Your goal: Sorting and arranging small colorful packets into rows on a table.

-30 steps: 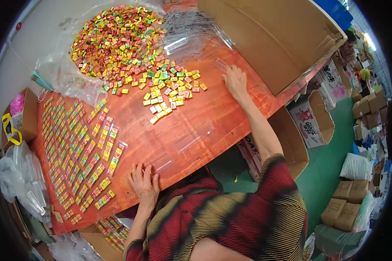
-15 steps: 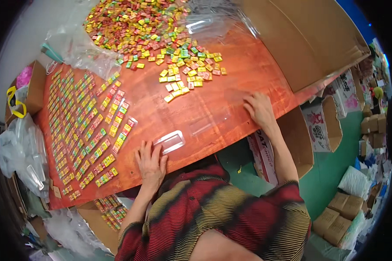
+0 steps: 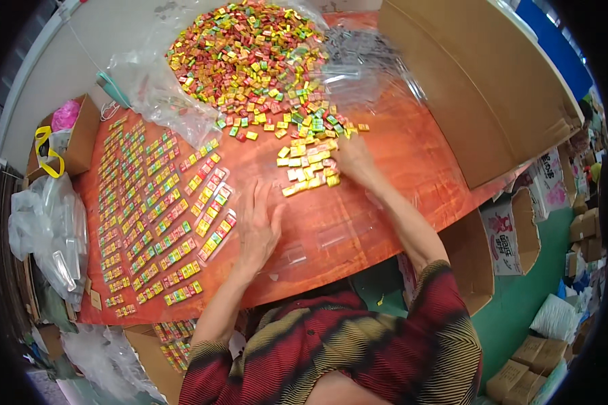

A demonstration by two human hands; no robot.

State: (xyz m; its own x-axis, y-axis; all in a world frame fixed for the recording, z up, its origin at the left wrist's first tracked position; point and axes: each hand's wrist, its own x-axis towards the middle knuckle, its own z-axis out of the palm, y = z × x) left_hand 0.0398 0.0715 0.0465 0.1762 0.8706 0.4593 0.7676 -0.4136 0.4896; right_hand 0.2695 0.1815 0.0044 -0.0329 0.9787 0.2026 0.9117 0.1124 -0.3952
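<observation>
My right hand (image 3: 353, 159) is at the near right side of a loose cluster of small wrapped sweets (image 3: 304, 162), its fingers curled down onto yellow and green ones; the fingertips are partly hidden. My left hand (image 3: 259, 226) rests on the table with its fingers stretched forward, nothing visible in them. It lies between that cluster and the nearest filled clear tray (image 3: 217, 236), which holds a row of red and yellow sweets. Faint outlines of clear plastic trays (image 3: 331, 233) show on the table to the right of my left hand.
Many short rows of sweets (image 3: 148, 202) cover the table's left side. A large heap of sweets (image 3: 246, 57) lies at the back, beside stacked clear plastic trays (image 3: 361, 74). A big cardboard box (image 3: 479, 88) stands on the right, an open carton (image 3: 463, 260) below the table edge.
My right hand has moved left and away from me, onto the sweets. My left hand has moved forward, and the clear tray beside it no longer shows plainly. The view has shifted.
</observation>
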